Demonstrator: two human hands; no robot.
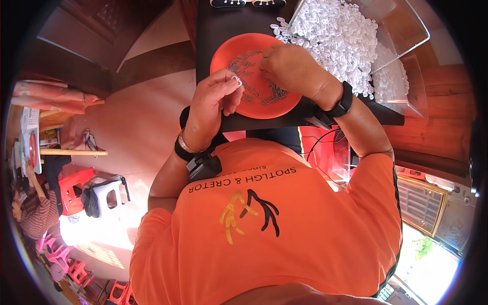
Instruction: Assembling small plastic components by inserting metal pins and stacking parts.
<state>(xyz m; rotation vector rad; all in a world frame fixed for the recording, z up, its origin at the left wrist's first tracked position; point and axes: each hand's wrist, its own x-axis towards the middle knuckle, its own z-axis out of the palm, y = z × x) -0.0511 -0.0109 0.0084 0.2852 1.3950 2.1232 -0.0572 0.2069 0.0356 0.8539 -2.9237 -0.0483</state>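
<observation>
My left hand (214, 105) is raised over the left edge of an orange plate (290, 104) and pinches a small white plastic piece (236, 80) between thumb and fingertips. My right hand (291, 68) rests fingers-down on the plate among several small grey metal pins (274, 94); whether it grips one is hidden under the fingers. A large heap of white plastic pieces (335, 35) lies just beyond the right hand on the dark table (213, 30). Both wrists wear black bands.
A clear plastic box (406, 25) stands at the table's far right, with more white pieces by it. Left of me are a white stool (109, 193), red stools (71, 190) and another seated person (35, 213). A wooden wall runs along the right.
</observation>
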